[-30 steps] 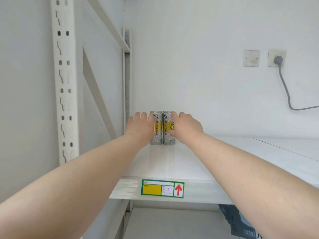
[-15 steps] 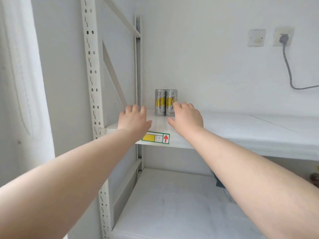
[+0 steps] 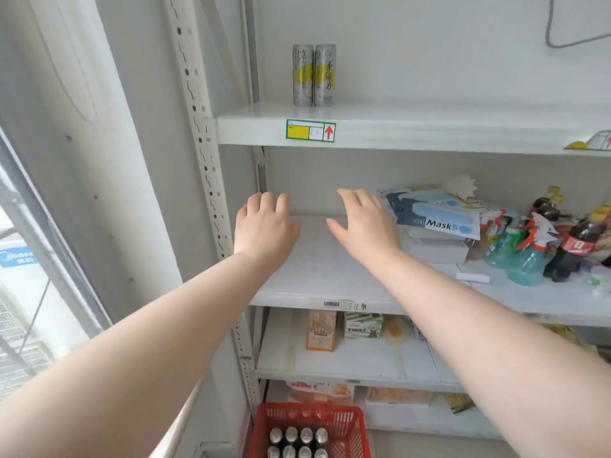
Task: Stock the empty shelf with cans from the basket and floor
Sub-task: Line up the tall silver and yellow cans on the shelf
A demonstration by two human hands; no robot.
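Observation:
Two slim grey-and-yellow cans (image 3: pixel 314 75) stand side by side, touching, at the far left of the upper white shelf (image 3: pixel 429 132). My left hand (image 3: pixel 264 228) and my right hand (image 3: pixel 363 223) hover well below them, in front of the second shelf (image 3: pixel 307 276), palms down, fingers spread, holding nothing. At the bottom a red basket (image 3: pixel 350 424) sits on the floor with several can tops (image 3: pixel 297 441) showing inside.
A perforated white upright (image 3: pixel 201 133) bounds the shelving on the left, with a window beyond. Mask packs (image 3: pixel 436 213) and bottles (image 3: pixel 542 246) fill the second shelf's right side. Lower shelves hold boxes (image 3: pixel 320 330) and packets.
Both hands have let go of the two cans and dropped from the upper shelf to the level below. The view has tilted down, bringing the lower shelves and the red basket into sight.

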